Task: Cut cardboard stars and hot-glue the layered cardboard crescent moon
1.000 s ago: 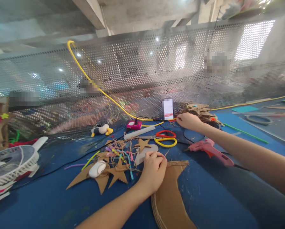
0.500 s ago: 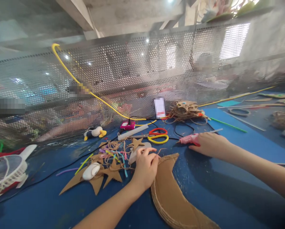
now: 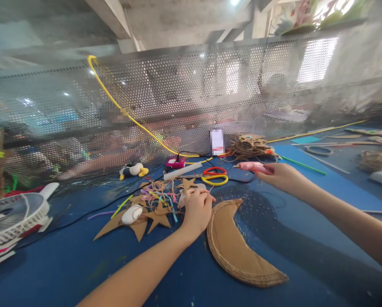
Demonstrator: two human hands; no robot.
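Note:
A cardboard crescent (image 3: 238,247) with twine along its outer edge lies on the blue table. Beside its upper left tip is my left hand (image 3: 198,209), fingers curled and pressed together around the end of a thin strand of twine. My right hand (image 3: 279,175) grips a pink glue gun (image 3: 251,166), held above the table with its nozzle pointing left. Behind my left hand sits a whitish piece, partly covered by the fingers. Cardboard stars (image 3: 159,216), bits of twine and coloured strips lie to the left, with a white oval case (image 3: 131,214) on top.
Scissors (image 3: 215,180) with red and yellow handles lie behind my left hand. Farther back are a pink box (image 3: 175,163), a duck toy (image 3: 134,170) and a twine bundle (image 3: 250,147). A white fan (image 3: 18,213) stands left; perforated metal mesh (image 3: 165,94) rises behind.
My right hand has lifted the glue gun up from the table. The view has shifted, showing the whole crescent and more of the fan. My left hand keeps its place by the crescent's tip.

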